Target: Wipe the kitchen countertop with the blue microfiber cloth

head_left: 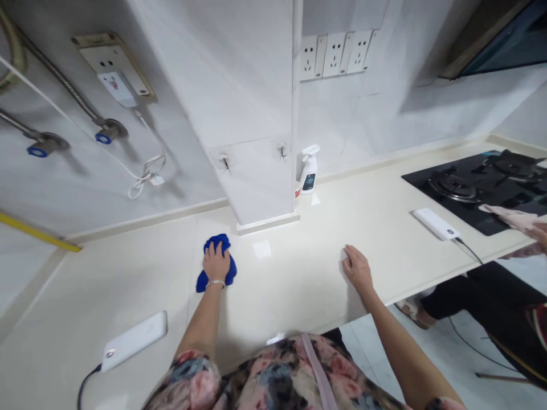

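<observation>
Head view: left hand (216, 263) over cloth (232, 272)

White device (137, 339) lies nearer, left of that hand. Left fingers spread on the cloth, atop the counter (294, 273); whether they grip cannot be told. Right hand (358, 270) released, nothing visibly held. Bottle (309, 169) stands beyond, between both hands.

Matt fabric cloth (231, 271); glossy countertop (299, 267) (smooth, reflective).

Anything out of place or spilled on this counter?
No spill or damage visible. Mildly odd: two cabled white devices, probably power banks, lie on the counter. The left device is left of the blue cloth; the right device sits close to the stove, an unusual spot for electronics.
</observation>
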`<state>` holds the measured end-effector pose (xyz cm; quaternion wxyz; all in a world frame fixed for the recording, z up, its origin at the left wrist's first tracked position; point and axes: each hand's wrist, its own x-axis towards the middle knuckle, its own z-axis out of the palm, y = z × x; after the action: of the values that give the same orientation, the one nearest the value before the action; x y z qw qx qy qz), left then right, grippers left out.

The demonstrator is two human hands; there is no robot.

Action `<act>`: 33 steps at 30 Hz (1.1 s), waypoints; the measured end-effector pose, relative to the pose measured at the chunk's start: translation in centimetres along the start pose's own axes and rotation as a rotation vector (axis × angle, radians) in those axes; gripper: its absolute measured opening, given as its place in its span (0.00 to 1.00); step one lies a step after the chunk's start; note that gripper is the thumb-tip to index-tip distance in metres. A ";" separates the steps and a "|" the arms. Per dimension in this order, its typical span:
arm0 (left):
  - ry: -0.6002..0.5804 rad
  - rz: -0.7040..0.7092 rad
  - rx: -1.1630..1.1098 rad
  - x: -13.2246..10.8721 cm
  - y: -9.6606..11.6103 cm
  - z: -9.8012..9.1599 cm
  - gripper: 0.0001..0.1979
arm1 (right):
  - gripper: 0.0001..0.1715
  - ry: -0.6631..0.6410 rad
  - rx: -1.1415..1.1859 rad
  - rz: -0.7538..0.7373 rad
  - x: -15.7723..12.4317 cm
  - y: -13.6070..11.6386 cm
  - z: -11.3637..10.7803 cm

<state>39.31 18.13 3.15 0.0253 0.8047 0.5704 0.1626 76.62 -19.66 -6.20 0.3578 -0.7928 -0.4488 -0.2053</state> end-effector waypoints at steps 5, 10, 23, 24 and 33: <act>0.060 -0.067 -0.025 -2.0 3.8 0.9 0.28 | 0.23 -0.010 -0.004 0.024 -0.2 0.2 0.2; 0.017 -0.126 -0.088 -2.4 8.8 1.7 0.32 | 0.24 -0.022 0.008 0.031 -0.1 -0.2 -0.1; -0.058 -0.108 -0.011 -2.8 16.8 3.6 0.35 | 0.25 -0.065 -0.060 0.031 0.3 -1.1 -1.1; -0.074 -0.081 -0.017 -3.1 17.3 3.7 0.35 | 0.25 -0.071 -0.065 0.031 0.3 -1.1 -1.2; -0.210 0.181 -0.207 -5.1 22.3 5.0 0.37 | 0.28 -0.140 -0.068 0.103 0.5 -1.6 -1.7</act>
<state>59.51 6.34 2.30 0.1527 0.8585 0.4700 0.1373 75.52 -20.10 -4.11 0.3086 -0.8389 -0.4239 -0.1457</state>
